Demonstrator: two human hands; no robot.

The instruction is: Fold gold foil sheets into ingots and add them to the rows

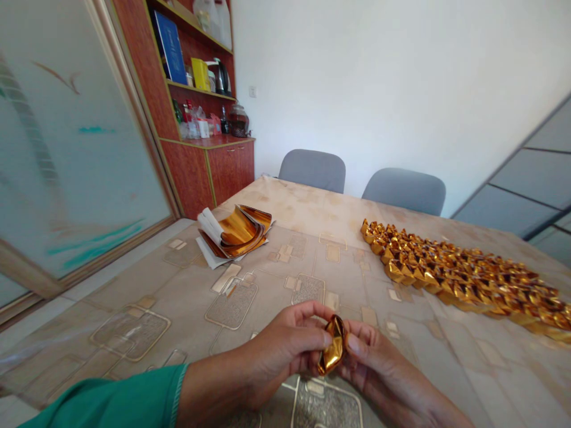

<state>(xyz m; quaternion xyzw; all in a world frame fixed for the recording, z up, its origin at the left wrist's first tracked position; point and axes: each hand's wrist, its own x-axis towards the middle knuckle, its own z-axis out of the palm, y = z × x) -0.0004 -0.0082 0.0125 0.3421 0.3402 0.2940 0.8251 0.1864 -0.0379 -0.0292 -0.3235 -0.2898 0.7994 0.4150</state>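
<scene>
A small folded piece of gold foil paper [332,352] is pinched between both my hands just above the near edge of the table [187,297]. My left hand [281,345] grips its left side with thumb and fingers closed. My right hand [370,356] holds its right side, thumb pressed against the foil. A green sleeve covers my left forearm.
A stack of gold foil sheets [234,233] with white backing lies at the table's far left. Several rows of folded gold pieces [464,276] stretch along the right side. Two grey chairs [313,169] stand behind the table. A wooden cabinet [200,119] is at the back left.
</scene>
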